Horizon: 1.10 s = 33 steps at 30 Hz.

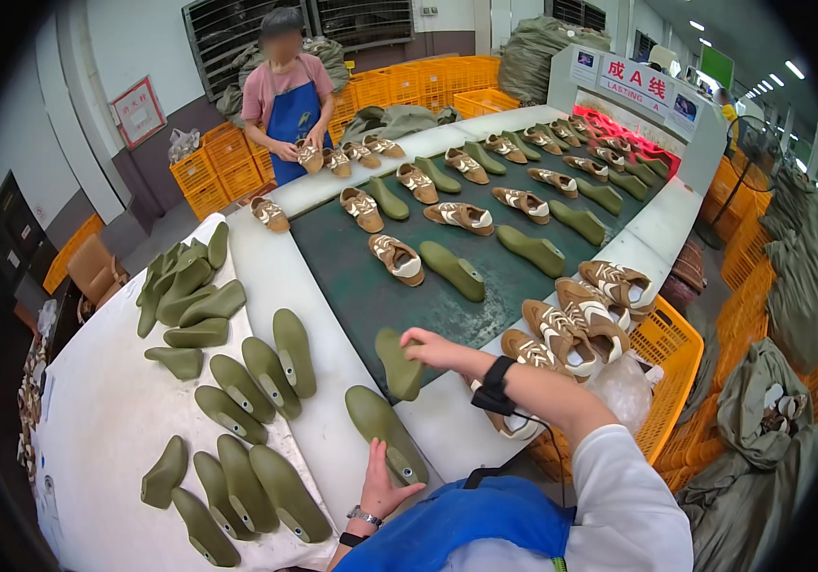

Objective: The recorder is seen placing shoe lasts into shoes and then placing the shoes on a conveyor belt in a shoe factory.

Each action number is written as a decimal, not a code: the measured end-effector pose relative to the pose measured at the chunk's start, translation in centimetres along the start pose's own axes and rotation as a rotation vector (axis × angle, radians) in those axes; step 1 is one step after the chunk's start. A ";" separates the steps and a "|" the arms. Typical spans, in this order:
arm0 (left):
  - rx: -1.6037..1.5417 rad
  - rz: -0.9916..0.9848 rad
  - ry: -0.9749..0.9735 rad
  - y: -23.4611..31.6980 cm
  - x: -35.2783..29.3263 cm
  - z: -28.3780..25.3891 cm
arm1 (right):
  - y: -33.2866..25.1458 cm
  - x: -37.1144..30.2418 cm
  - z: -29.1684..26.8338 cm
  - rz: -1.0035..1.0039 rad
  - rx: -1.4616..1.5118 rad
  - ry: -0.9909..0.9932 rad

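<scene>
My right hand (436,351) grips a green shoe last (396,370), which it holds tilted at the near edge of the dark green belt. My left hand (385,488) has its fingers and thumb around the heel end of another green shoe last (376,417), lying on the white ledge in front of me. Several green lasts, among them one standing close by (294,353), rest on the white table to my left. Brown and white sneakers (562,324) are piled beside my right forearm.
Sneakers and green lasts stand in rows on the belt (342,296). Across it, a person in a blue apron (293,119) handles a sneaker at the ledge. A yellow crate (666,353) stands at my right, and a fan (745,157) farther back.
</scene>
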<state>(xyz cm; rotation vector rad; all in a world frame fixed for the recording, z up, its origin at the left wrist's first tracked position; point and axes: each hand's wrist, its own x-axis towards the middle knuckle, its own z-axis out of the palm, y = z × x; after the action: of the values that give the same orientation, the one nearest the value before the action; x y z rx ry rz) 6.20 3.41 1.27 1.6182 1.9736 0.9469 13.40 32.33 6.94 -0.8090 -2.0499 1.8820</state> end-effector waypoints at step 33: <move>-0.034 -0.157 -0.200 4.8 0.1 -2.6 | 5.8 -22.2 -3.5 0.161 -1.144 -0.320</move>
<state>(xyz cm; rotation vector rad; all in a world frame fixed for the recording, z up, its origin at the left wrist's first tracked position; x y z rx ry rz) 7.66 3.32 6.60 1.4544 1.9046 0.7254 34.74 23.24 5.94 -0.9073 -3.3512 0.7448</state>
